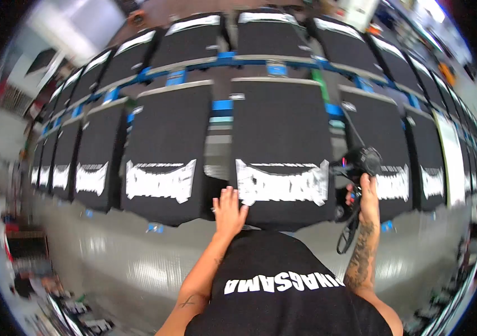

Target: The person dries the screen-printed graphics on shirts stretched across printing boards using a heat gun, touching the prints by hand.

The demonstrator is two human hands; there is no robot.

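Straight ahead, a black shirt (280, 123) is stretched flat on a board, with a white print (283, 183) across its near end. My left hand (229, 214) is open, its fingers extended at the shirt's lower left corner, beside the print. Whether it presses on the cloth I cannot tell. In my right hand (368, 201) is a black hair dryer (366, 161), gripped by its handle to the right of that shirt. Its nozzle points left, towards the print's right end, and a dark cord loop hangs below my hand.
Similar boards with printed black shirts stand on both sides, such as one at left (165, 134) and one at right (378, 129). Behind them runs a blue rail (193, 64) with a second row of shirts (275, 39). A pale board (450, 159) stands at right. Grey floor (137, 252) lies below.
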